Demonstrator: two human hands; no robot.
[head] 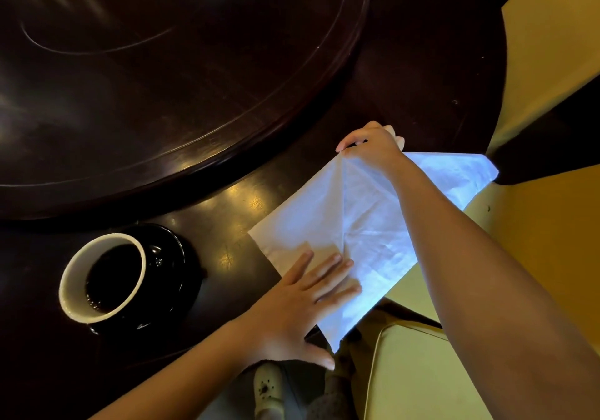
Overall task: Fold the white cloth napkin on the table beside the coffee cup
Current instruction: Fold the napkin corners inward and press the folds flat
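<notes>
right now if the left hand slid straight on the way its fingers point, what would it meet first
The left hand lies flat on the white napkin, fingers aimed away and to the right. Sliding on, it would cross more napkin, then probably meet the right forearm; that arm's height is unclear.

Bare forearms [470,257] (pale perforated clog [267,387])

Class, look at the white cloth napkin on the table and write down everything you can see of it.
The white cloth napkin is thin woven fabric, creased, with fold lines running out from its far point. It lies spread at the near edge of the dark wooden table, its right and near corners overhanging. The left hand presses flat on its near-left part; the right hand pinches its far point. The white coffee cup stands apart to its left.
</notes>
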